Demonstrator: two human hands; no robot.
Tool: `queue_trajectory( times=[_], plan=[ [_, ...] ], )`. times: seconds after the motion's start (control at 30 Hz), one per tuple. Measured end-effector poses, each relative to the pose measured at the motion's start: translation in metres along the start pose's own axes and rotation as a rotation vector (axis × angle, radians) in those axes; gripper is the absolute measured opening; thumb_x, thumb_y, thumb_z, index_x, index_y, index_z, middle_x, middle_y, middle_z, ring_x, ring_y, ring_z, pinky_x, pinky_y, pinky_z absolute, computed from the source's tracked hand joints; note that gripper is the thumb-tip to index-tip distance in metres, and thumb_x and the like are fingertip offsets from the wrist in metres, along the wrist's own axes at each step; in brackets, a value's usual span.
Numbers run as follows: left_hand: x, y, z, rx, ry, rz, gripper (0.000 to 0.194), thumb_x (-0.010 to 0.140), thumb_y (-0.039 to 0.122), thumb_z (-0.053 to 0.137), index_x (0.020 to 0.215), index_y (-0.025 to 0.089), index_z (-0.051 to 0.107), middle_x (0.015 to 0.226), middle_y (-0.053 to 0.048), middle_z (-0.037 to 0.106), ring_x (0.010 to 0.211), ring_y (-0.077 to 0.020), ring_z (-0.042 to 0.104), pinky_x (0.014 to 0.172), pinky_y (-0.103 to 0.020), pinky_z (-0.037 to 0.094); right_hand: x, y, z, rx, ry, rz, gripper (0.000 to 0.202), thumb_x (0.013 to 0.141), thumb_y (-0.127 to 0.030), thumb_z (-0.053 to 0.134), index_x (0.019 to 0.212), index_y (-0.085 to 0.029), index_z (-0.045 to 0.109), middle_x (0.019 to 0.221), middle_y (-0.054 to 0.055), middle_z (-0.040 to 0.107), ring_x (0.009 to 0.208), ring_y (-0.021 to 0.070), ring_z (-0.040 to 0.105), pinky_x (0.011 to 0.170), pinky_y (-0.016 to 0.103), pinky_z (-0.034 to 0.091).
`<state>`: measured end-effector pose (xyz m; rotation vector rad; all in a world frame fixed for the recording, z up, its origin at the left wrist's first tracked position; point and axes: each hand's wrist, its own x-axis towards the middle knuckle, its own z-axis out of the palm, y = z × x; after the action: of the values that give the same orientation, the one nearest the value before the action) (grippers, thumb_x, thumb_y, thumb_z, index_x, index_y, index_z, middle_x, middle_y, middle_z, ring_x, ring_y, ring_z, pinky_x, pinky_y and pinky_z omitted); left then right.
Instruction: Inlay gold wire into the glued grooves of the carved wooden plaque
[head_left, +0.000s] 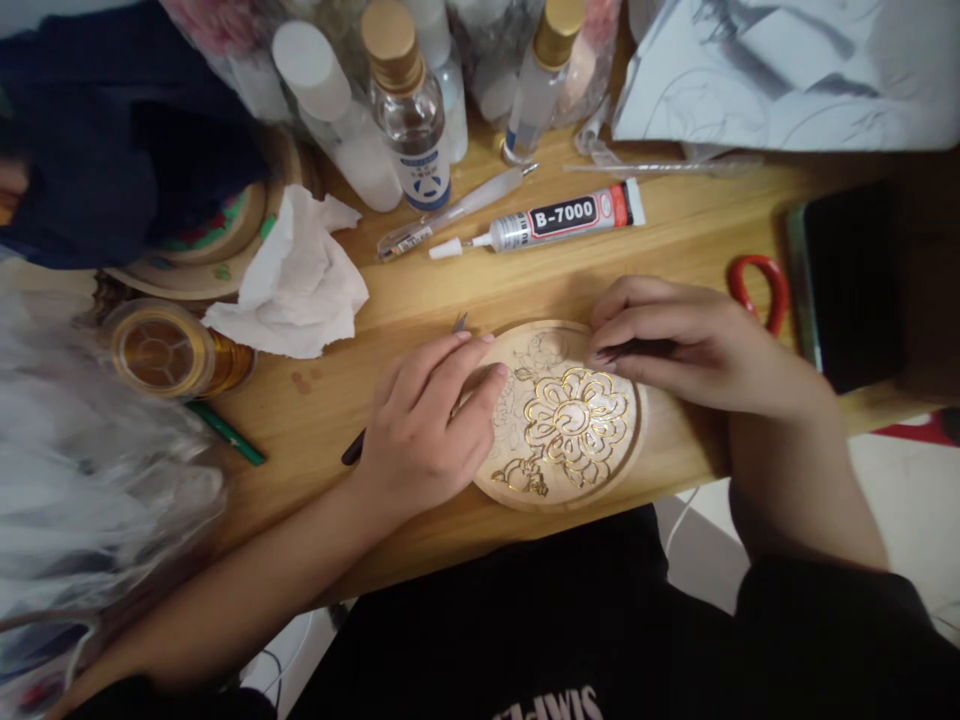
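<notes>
A round wooden disc point(636, 445) with a raised rim lies near the table's front edge. Gold outlines form a large flower point(576, 418) on it, and fine pencil lines mark its upper left. My left hand point(435, 425) rests over the disc's left edge, fingers stretched out and slightly apart. From beneath that hand show a pointed metal tip point(460, 322) and a dark handle end point(352, 449), perhaps of one tool. Over the upper right rim, my right hand point(675, 340) is closed in a pinch; whatever is between its fingertips is too small to make out.
Behind the disc lie a B-7000 glue tube point(566, 218) and a clear pen point(457, 212). Bottles point(409, 110) line the back. Crumpled tissue point(304, 275) and a spool of golden thread point(176, 350) are leftward. Red-handled scissors point(759, 290) and a phone point(847, 285) sit at right.
</notes>
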<state>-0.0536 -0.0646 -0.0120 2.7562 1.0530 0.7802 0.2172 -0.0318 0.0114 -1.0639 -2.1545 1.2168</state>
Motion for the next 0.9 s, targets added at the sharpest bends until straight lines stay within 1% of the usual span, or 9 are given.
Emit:
queue_trajectory(
  times=[0.13,0.23,0.4,0.53,0.67,0.77,0.9],
  plan=[
    [-0.0007,0.0003,0.0004,0.002,-0.002,-0.012,0.028,0.082,0.009,0.062,0.109,0.014,0.065,0.120,-0.015,0.066,0.111,-0.0295,0.061,0.088,-0.046,0.056,-0.0003,0.0003,0.0005,-0.003,0.007,0.008,0.009,0.088,-0.029,0.065,0.091,-0.022,0.070,0.088,0.004,0.064,0.083,0.0159,0.062,0.071,0.030,0.049],
    [-0.0007,0.0006,0.0004,-0.005,-0.003,-0.013,0.029,0.080,0.008,0.063,0.109,0.013,0.065,0.118,-0.016,0.067,0.110,-0.0304,0.062,0.088,-0.046,0.056,-0.0008,0.0007,0.0004,-0.005,0.003,0.009,0.008,0.088,-0.028,0.064,0.091,-0.022,0.069,0.089,0.004,0.064,0.083,0.0156,0.062,0.071,0.030,0.049],
    [-0.0013,0.0003,0.0007,-0.010,-0.008,-0.015,0.028,0.083,0.009,0.060,0.110,0.014,0.065,0.120,-0.015,0.066,0.113,-0.0297,0.061,0.089,-0.046,0.055,-0.0006,0.0004,-0.0001,-0.009,0.003,0.028,0.010,0.089,-0.031,0.064,0.090,-0.023,0.070,0.087,0.003,0.064,0.082,0.0164,0.061,0.071,0.031,0.049],
    [-0.0010,-0.0002,0.0001,-0.024,0.002,-0.004,0.028,0.082,0.009,0.061,0.109,0.013,0.065,0.118,-0.016,0.066,0.112,-0.0301,0.060,0.088,-0.046,0.055,0.0000,-0.0003,0.0001,-0.011,0.003,0.023,0.011,0.089,-0.031,0.064,0.089,-0.022,0.069,0.087,0.004,0.064,0.082,0.0162,0.061,0.070,0.030,0.049],
    [0.0001,0.0000,-0.0012,-0.071,-0.032,0.019,0.026,0.083,0.016,0.063,0.108,0.011,0.066,0.118,-0.018,0.065,0.112,-0.0323,0.059,0.088,-0.049,0.055,-0.0001,-0.0006,0.0002,-0.012,-0.003,0.012,0.009,0.089,-0.029,0.064,0.090,-0.021,0.069,0.087,0.004,0.063,0.081,0.0154,0.061,0.070,0.029,0.049],
    [0.0002,0.0003,-0.0014,-0.087,-0.061,0.021,0.027,0.085,0.020,0.061,0.110,0.012,0.065,0.122,-0.018,0.063,0.114,-0.0323,0.058,0.090,-0.049,0.055,-0.0006,-0.0005,0.0005,-0.010,-0.001,0.018,0.009,0.089,-0.029,0.064,0.090,-0.022,0.069,0.087,0.004,0.063,0.081,0.0154,0.062,0.070,0.029,0.049],
    [-0.0010,0.0002,-0.0005,-0.104,-0.070,0.008,0.028,0.085,0.020,0.061,0.112,0.013,0.065,0.124,-0.017,0.062,0.115,-0.0322,0.057,0.092,-0.049,0.054,-0.0007,-0.0008,0.0008,-0.012,0.001,0.014,0.010,0.089,-0.030,0.063,0.089,-0.022,0.069,0.088,0.004,0.064,0.081,0.0156,0.062,0.069,0.029,0.049]
  ],
)
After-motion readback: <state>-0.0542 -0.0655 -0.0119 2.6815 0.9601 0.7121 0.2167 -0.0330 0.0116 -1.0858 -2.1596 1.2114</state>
